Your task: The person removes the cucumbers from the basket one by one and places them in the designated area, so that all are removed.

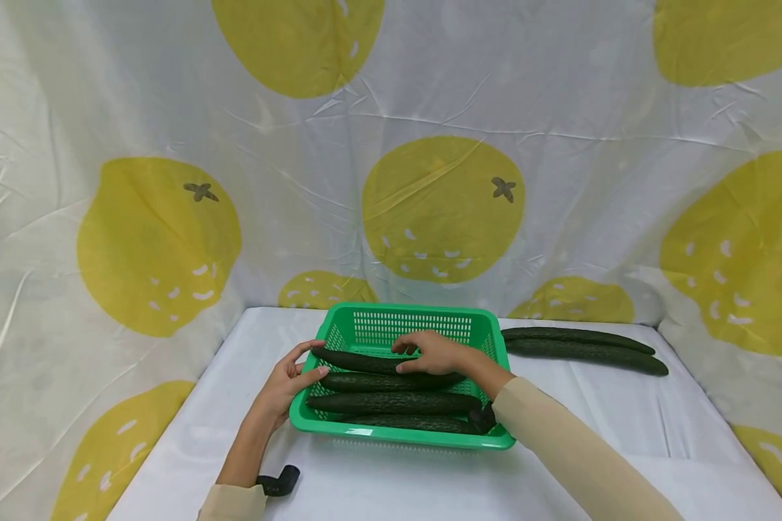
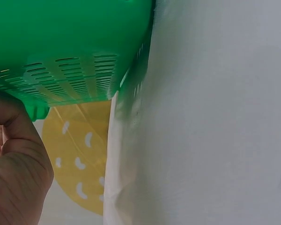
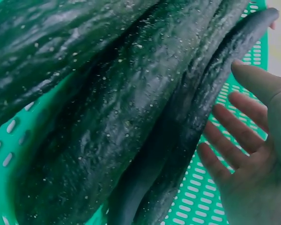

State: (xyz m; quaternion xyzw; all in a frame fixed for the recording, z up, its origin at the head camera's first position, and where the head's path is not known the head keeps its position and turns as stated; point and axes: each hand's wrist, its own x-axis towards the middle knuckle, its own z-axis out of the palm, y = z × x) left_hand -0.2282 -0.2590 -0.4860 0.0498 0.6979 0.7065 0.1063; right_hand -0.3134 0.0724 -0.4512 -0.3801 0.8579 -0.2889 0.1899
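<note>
Several long dark-green cucumbers (image 1: 394,402) lie side by side in a green plastic basket (image 1: 400,434). My left hand (image 1: 288,382) grips the basket's left rim, close to the cucumber ends. In the left wrist view the curled left hand (image 2: 16,173) is beside the slotted basket wall (image 2: 70,28). My right hand (image 1: 433,353) is inside the basket over the farthest cucumber (image 1: 358,361), its thumb near that cucumber. The right wrist view shows the right hand (image 3: 253,145) with spread, relaxed fingers beside the cucumbers (image 3: 131,89), gripping none.
Two more cucumbers (image 1: 586,351) lie together on the white-covered table (image 1: 599,412), right of the basket. Behind and at the sides hangs a white cloth (image 1: 300,195) printed with yellow fruit. A black strap piece (image 1: 280,481) is on the left wrist.
</note>
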